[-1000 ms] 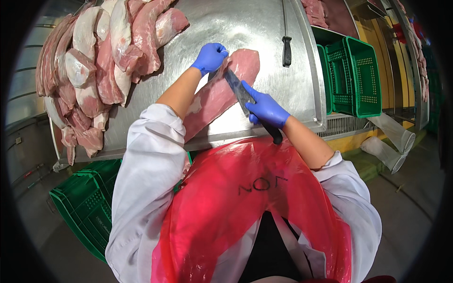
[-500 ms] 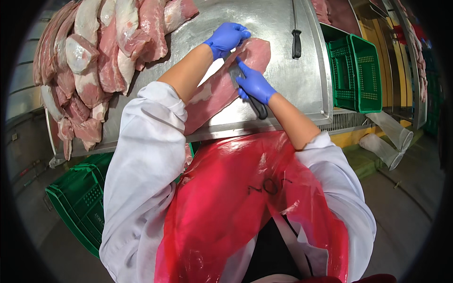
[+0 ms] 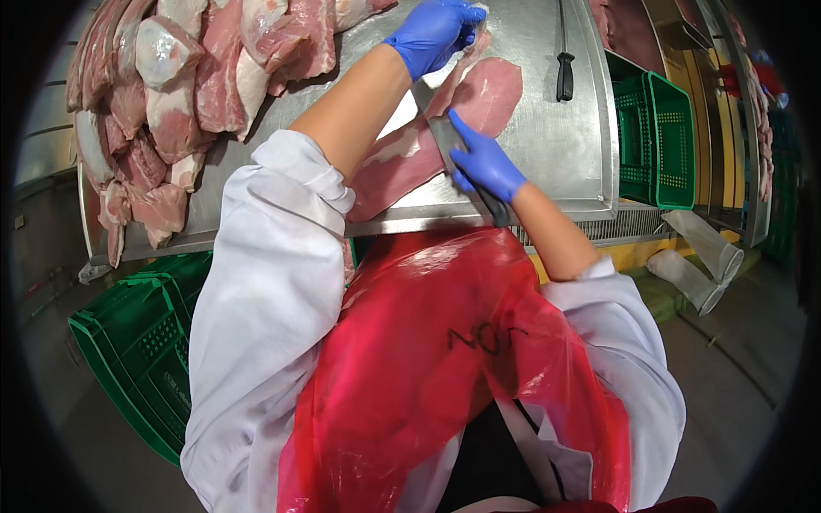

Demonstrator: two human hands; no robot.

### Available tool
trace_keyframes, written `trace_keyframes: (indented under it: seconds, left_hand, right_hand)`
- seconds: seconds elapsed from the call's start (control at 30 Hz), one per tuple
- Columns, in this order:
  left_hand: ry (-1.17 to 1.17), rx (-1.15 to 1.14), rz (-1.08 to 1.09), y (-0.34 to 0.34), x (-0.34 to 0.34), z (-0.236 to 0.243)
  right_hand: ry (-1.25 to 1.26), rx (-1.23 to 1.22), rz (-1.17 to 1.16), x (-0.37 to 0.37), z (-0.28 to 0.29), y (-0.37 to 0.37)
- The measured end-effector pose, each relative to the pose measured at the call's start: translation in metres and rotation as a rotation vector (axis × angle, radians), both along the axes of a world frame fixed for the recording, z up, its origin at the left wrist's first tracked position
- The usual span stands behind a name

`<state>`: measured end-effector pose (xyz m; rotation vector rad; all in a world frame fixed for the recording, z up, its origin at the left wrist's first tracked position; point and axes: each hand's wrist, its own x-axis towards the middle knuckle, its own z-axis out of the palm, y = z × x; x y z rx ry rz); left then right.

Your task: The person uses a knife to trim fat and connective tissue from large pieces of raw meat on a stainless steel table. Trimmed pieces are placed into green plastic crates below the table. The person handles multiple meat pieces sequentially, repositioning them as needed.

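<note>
A long pink piece of meat (image 3: 492,92) lies slantwise on the steel work table (image 3: 560,162). My left hand (image 3: 434,36), in a blue glove, is closed at its far end and pulls up a thin pale strip of trimmings (image 3: 469,58) still joined to the meat. My right hand (image 3: 489,164), also gloved, grips the black handle of a knife (image 3: 446,144), index finger stretched along it. Its blade rests across the middle of the meat, where the strip lifts off. Part of the blade's far end is hard to make out.
Many raw meat pieces (image 3: 218,81) are heaped at the table's left. A sharpening steel with a black handle (image 3: 564,79) lies at the far right. Green crates stand right of the table (image 3: 671,141) and below its left edge (image 3: 128,342). A red apron (image 3: 410,342) covers my front.
My left hand has moved away and slightly right, drawing the strip up from the meat. The knife hand shifts a little right and nearer in the picture, as the whole view shifts too.
</note>
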<state>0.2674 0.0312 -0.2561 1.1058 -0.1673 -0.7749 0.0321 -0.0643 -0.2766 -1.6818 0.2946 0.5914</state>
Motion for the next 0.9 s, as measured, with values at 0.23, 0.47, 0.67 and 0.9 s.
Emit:
trace_keyframes:
  seconds: [0.23,0.47,0.67,0.9]
  left_hand:
    - [0.017,-0.327,-0.101,0.019,0.001,0.052]
    - [-0.203,-0.32,0.022,0.106,-0.033,0.146]
    - [-0.256,-0.078,0.363,0.246,-0.117,0.177]
    - [-0.191,0.416,0.21,0.399,-0.211,0.101]
  right_hand:
    - [-0.002,-0.074,0.021,-0.009,-0.008,0.017]
    - [0.007,-0.063,-0.102,-0.016,-0.008,0.021]
    - [0.105,-0.14,0.007,-0.047,0.018,0.032]
    - [0.046,-0.154,-0.011,-0.039,0.017,0.041]
